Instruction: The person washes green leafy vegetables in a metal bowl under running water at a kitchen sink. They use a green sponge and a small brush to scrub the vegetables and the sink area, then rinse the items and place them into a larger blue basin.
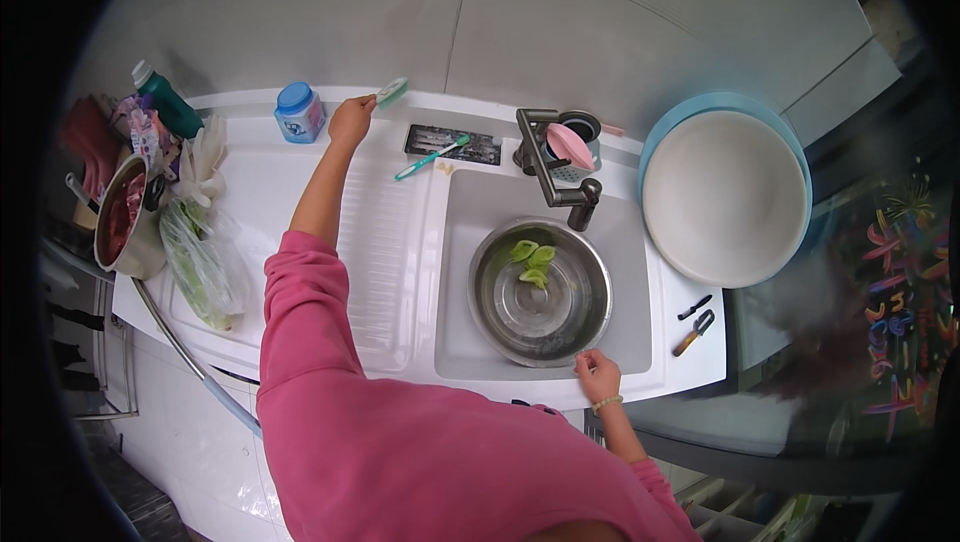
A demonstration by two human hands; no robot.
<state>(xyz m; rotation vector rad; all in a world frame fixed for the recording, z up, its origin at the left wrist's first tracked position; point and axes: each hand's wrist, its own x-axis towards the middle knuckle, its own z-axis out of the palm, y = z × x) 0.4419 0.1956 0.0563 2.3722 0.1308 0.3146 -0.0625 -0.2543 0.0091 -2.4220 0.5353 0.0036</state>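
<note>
My left hand (352,120) reaches to the back ledge of the counter, its fingers on the end of a small scrubbing brush (391,92) with pale green bristles. My right hand (598,375) is at the front rim of the sink, beside a stainless steel basin (486,324); its fingers are curled, and whether they pinch something or the basin's rim cannot be told. Several green leaf pieces (534,261) lie in the basin. A green-and-white toothbrush (431,158) rests across the dark slotted tray (415,138) behind the sink.
A dark faucet (551,189) overhangs the basin. To the right are large nested bowls (724,197) and a peeler (694,332). Leftward stand a blue-lidded tub (299,118), a green bottle (169,103), bagged greens (201,264) and a pot of red meat (146,253).
</note>
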